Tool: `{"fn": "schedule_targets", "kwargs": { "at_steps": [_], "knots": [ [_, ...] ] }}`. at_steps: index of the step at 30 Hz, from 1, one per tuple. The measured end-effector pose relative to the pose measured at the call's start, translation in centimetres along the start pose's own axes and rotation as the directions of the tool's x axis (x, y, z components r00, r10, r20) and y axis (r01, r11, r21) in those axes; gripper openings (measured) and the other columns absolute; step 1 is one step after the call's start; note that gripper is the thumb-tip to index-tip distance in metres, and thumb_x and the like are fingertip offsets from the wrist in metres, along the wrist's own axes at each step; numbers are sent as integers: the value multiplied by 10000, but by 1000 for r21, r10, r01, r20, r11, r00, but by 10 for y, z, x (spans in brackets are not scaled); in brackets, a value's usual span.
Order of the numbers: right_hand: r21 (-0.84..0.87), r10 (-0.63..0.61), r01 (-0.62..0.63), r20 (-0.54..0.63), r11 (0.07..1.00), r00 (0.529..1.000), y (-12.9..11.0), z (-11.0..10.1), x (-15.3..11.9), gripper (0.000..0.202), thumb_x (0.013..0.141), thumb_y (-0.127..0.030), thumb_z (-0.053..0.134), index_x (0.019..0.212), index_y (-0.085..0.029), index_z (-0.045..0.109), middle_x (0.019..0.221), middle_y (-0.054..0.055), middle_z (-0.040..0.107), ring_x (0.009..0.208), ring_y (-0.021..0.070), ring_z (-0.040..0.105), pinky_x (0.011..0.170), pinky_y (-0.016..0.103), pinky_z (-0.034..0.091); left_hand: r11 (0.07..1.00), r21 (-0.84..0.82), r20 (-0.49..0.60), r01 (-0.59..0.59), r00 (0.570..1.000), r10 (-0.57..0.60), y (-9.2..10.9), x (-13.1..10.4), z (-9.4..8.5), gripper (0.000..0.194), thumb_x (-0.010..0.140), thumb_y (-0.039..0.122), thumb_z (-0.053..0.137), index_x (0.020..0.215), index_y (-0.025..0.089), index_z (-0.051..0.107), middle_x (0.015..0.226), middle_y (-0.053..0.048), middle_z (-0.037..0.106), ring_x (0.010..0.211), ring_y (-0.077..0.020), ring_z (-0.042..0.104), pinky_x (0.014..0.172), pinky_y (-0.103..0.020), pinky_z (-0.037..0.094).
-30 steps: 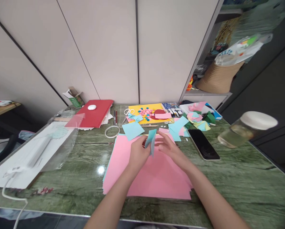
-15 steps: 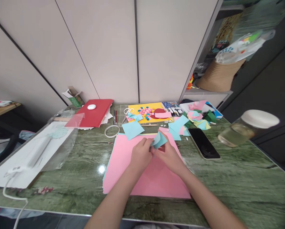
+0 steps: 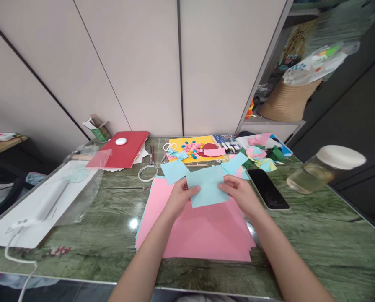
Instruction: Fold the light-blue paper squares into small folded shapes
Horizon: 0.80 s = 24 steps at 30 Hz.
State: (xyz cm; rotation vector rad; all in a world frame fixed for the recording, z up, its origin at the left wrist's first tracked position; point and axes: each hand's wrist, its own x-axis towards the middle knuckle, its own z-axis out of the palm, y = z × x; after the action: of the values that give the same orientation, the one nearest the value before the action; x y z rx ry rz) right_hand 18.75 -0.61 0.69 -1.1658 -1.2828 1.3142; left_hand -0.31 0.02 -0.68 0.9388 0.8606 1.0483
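Note:
A light blue sheet of paper (image 3: 208, 188) is spread out flat between my two hands, above a stack of pink paper (image 3: 206, 235). My left hand (image 3: 180, 196) pinches its left edge, thumb on the near face. At the opposite edge my right hand (image 3: 239, 191) grips it the same way, fingers behind. Another blue paper square (image 3: 174, 171) lies just beyond my left hand. More blue paper (image 3: 235, 163) lies past my right hand, partly over other scraps.
Farther back are white-handled scissors (image 3: 170, 147), a yellow sheet (image 3: 182, 142) with small coloured balls, and a red folder (image 3: 121, 153). On the right lie a phone (image 3: 268, 189), a lidded bottle (image 3: 322, 170) and crumpled paper pieces (image 3: 264, 155). A tape roll (image 3: 139, 173) sits left of the stack.
The blue paper was small and folded between my close-together fingers; now it is opened out into a flat sheet. My hands have moved apart, one to each side.

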Motion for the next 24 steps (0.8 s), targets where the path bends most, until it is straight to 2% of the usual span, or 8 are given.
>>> {"fn": "schedule_targets", "kwargs": {
  "at_steps": [5, 8, 11, 13, 15, 17, 20, 24],
  "knots": [
    [68, 10, -8, -19, 998, 1000, 3, 1, 0, 73, 684, -249, 646, 693, -188, 606, 577, -31, 551, 525, 116, 497, 515, 247, 374, 999, -45, -49, 17, 999, -19, 0, 1, 1, 226, 597, 223, 728, 797, 161, 646, 700, 16, 615, 618, -102, 555, 546, -201, 406],
    [121, 19, -16, -27, 993, 999, 3, -1, 0, 64, 684, -244, 642, 703, -198, 603, 592, -29, 567, 547, 124, 522, 550, 254, 395, 993, -101, -57, 66, 996, -73, 2, 1, 0, 219, 573, 193, 742, 764, 159, 639, 658, 28, 596, 588, -90, 550, 536, -193, 414],
    [224, 11, -19, 37, 974, 999, 1, -3, 0, 171, 720, -253, 574, 885, -229, 611, 806, 18, 649, 758, 186, 603, 699, 311, 446, 976, -177, -71, 130, 987, -144, 3, 3, -2, 239, 595, 174, 728, 813, 171, 630, 760, 4, 632, 681, -106, 590, 595, -198, 464],
    [267, -25, -8, 120, 964, 992, 1, -3, 0, 315, 718, -248, 545, 1031, -250, 578, 1014, 51, 638, 951, 227, 582, 817, 365, 433, 961, -225, -76, 160, 981, -181, 2, 4, -3, 232, 628, 163, 707, 845, 179, 624, 827, -4, 638, 704, -90, 594, 605, -175, 476],
    [239, -47, 3, 179, 971, 983, 3, 0, 0, 443, 679, -233, 592, 1117, -268, 535, 1132, 58, 599, 1066, 242, 532, 895, 393, 396, 948, -264, -65, 179, 977, -202, 1, 4, -3, 220, 650, 146, 692, 854, 181, 620, 849, -2, 634, 673, -63, 584, 587, -143, 471],
    [161, -23, -10, 201, 987, 979, 7, 6, 1, 545, 641, -215, 671, 1157, -277, 507, 1168, 53, 584, 1111, 243, 503, 929, 396, 373, 938, -285, -39, 197, 975, -217, -1, 3, -1, 224, 652, 131, 693, 860, 173, 621, 841, -2, 634, 648, -52, 575, 581, -133, 467],
    [188, -59, 36, 117, 982, 991, 14, 14, 3, 429, 703, -294, 661, 1114, -250, 546, 1149, 61, 596, 1104, 236, 504, 908, 372, 395, 930, -293, 3, 224, 972, -233, -3, 0, 5, 247, 643, 119, 705, 872, 162, 623, 812, -1, 643, 652, -62, 581, 615, -157, 473],
    [146, -99, 96, 16, 985, 995, 20, 14, 6, 195, 714, -303, 665, 885, -215, 634, 955, 41, 657, 948, 213, 574, 846, 334, 426, 922, -296, 69, 250, 968, -241, -7, -3, 15, 211, 619, 110, 719, 809, 111, 627, 708, -22, 649, 619, -98, 593, 610, -202, 473]
  ]
}}
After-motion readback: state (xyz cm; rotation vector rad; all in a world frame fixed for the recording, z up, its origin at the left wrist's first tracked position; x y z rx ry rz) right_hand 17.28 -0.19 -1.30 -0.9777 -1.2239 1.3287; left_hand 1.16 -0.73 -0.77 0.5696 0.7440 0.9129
